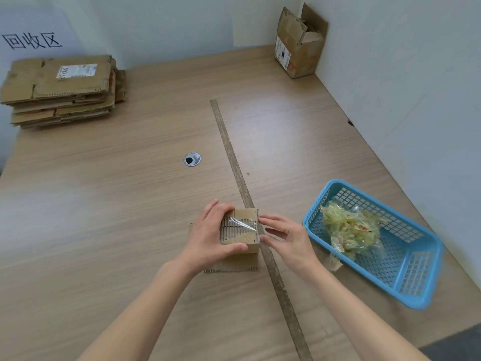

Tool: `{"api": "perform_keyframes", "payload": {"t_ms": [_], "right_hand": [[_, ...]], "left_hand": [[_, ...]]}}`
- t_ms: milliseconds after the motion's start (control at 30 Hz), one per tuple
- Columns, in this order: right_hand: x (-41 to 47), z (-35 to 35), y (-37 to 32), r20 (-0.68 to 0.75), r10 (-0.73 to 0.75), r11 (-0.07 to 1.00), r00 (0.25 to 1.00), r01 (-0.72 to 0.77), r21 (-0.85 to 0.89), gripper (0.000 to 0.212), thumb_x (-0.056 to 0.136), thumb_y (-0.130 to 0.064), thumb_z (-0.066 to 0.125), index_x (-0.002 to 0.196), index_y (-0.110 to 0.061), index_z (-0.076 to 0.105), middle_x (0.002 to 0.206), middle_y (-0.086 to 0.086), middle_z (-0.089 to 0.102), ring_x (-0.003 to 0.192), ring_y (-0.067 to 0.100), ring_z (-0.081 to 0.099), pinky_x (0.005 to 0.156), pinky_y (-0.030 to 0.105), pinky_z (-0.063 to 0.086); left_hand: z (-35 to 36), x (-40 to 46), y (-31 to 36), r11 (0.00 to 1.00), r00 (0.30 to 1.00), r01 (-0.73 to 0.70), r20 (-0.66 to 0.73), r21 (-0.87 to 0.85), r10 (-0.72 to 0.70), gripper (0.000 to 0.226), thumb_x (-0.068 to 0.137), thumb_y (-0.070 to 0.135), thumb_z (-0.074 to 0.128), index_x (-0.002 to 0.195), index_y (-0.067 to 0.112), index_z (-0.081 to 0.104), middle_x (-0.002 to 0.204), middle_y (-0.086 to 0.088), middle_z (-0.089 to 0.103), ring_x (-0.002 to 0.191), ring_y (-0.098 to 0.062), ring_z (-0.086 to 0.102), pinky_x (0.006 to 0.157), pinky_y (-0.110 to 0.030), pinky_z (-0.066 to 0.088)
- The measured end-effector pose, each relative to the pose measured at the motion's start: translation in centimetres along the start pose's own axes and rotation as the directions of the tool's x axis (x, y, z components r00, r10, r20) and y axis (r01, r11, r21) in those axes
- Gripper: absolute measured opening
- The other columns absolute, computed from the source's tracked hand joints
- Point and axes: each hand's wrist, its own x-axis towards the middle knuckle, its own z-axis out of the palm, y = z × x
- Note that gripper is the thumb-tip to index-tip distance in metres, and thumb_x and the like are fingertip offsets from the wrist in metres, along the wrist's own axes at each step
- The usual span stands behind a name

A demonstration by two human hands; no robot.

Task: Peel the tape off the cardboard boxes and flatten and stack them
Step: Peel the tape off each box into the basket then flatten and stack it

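Observation:
A small cardboard box [240, 234] stands on the table [104, 204] near the front centre, with a strip of clear tape [243, 223] across its top flaps. My left hand [212, 234] grips the box from its left side, thumb at the front and fingers over the top. My right hand [286, 237] is at the box's right edge, fingertips pinching at the end of the tape. A stack of flattened cardboard boxes [62, 89] lies at the far left. An opened upright box [299, 45] stands at the far right corner.
A blue plastic basket [406, 269] holding crumpled peeled tape [348, 227] sits to the right of my hands. A long worn strip [242, 178] runs across the table toward me. A round cable grommet [192, 159] is set in the tabletop. Walls close the far and right sides.

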Motion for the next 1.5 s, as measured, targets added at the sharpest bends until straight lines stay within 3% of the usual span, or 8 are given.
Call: {"api": "perform_keyframes", "payload": {"t_ms": [367, 500, 700, 867, 1033, 1167, 1333, 1500], "right_hand": [[1.3, -2.6, -2.8, 0.182, 0.187, 0.982, 0.965, -0.179, -0.062, 0.004, 0.096, -0.017, 0.069, 0.099, -0.017, 0.07, 0.092, 0.005, 0.074, 0.089, 0.025, 0.071, 0.084, 0.038, 0.06], [2.3, -4.0, -6.1, 0.301, 0.096, 0.981, 0.949, -0.039, -0.19, 0.005, 0.095, -0.022, 0.068, 0.094, -0.026, 0.072, 0.085, -0.006, 0.074, 0.08, 0.008, 0.07, 0.078, 0.026, 0.058], [2.0, -2.6, -6.5, 0.333, -0.047, 0.969, 0.942, 0.124, -0.213, 0.019, 0.09, -0.011, 0.076, 0.108, -0.015, 0.077, 0.103, -0.008, 0.074, 0.097, 0.005, 0.067, 0.093, 0.021, 0.052], [2.5, -2.9, -5.5, 0.437, -0.169, 0.897, 0.884, 0.322, -0.303, 0.026, 0.083, -0.008, 0.081, 0.109, -0.015, 0.077, 0.105, -0.007, 0.068, 0.096, 0.006, 0.063, 0.09, 0.025, 0.05], [5.1, -2.8, -6.5, 0.552, -0.127, 0.832, 0.824, 0.392, -0.393, 0.007, 0.083, -0.018, 0.083, 0.087, -0.015, 0.08, 0.088, -0.003, 0.065, 0.081, 0.011, 0.062, 0.079, 0.037, 0.052], [6.7, -0.7, -7.6, 0.384, -0.216, 0.887, 0.898, 0.345, -0.307, 0.008, 0.086, -0.016, 0.08, 0.084, -0.019, 0.073, 0.088, -0.01, 0.063, 0.085, 0.006, 0.063, 0.073, 0.025, 0.054], [6.6, -0.4, -6.4, 0.41, -0.216, 0.81, 0.886, 0.396, -0.431, 0.006, 0.091, -0.022, 0.075, 0.094, -0.017, 0.076, 0.095, -0.013, 0.06, 0.083, 0.008, 0.062, 0.078, 0.034, 0.057], [2.4, -1.1, -4.7, 0.293, -0.275, 0.795, 0.916, 0.388, -0.466, 0.028, 0.104, -0.032, 0.053, 0.111, -0.015, 0.075, 0.109, -0.009, 0.058, 0.079, 0.012, 0.061, 0.071, 0.041, 0.053]], "left_hand": [[-0.4, 0.0, -0.3, 0.999, 0.999, -0.024, 0.048, -0.026, 0.025, 0.092, 0.062, 0.072, 0.074, 0.14, 0.032, 0.047, 0.141, 0.023, 0.043, 0.153, -0.002, 0.01, 0.121, -0.041, 0.026], [-0.7, 0.7, -0.2, 0.999, 0.995, -0.011, 0.094, -0.048, 0.015, 0.095, 0.061, 0.065, 0.084, 0.142, 0.03, 0.048, 0.145, 0.019, 0.043, 0.154, -0.004, 0.009, 0.123, -0.039, 0.023], [-1.5, 0.8, -0.2, 0.994, 0.978, -0.036, 0.202, -0.105, 0.057, 0.091, 0.065, 0.046, 0.094, 0.142, 0.03, 0.048, 0.147, 0.024, 0.043, 0.153, 0.002, 0.007, 0.122, -0.029, 0.019], [-1.3, 0.7, 0.4, 0.991, 0.986, -0.034, 0.16, -0.13, 0.055, 0.077, 0.074, 0.041, 0.09, 0.139, 0.024, 0.053, 0.147, 0.016, 0.048, 0.153, -0.001, 0.011, 0.124, -0.033, 0.02], [-1.4, 1.2, 0.4, 0.994, 0.977, -0.039, 0.206, -0.102, 0.059, 0.083, 0.069, 0.037, 0.094, 0.14, 0.023, 0.053, 0.146, 0.01, 0.049, 0.15, -0.001, 0.018, 0.122, -0.033, 0.023], [-1.5, 2.0, 1.2, 0.989, 0.949, -0.108, 0.286, -0.096, 0.131, 0.097, 0.062, 0.033, 0.097, 0.145, 0.022, 0.049, 0.152, 0.002, 0.045, 0.145, -0.014, 0.035, 0.119, -0.037, 0.031], [-1.6, 1.4, 0.5, 0.999, 0.997, -0.025, 0.068, -0.039, 0.027, 0.127, 0.05, 0.051, 0.098, 0.154, 0.036, 0.028, 0.161, 0.008, 0.02, 0.149, -0.012, 0.019, 0.12, -0.037, 0.027], [-1.1, -0.2, 0.4, 0.996, 0.983, 0.051, -0.178, 0.071, -0.038, 0.103, 0.042, 0.062, 0.094, 0.131, 0.033, 0.05, 0.124, 0.011, 0.037, 0.117, -0.011, 0.041, 0.093, -0.031, 0.045]]}}
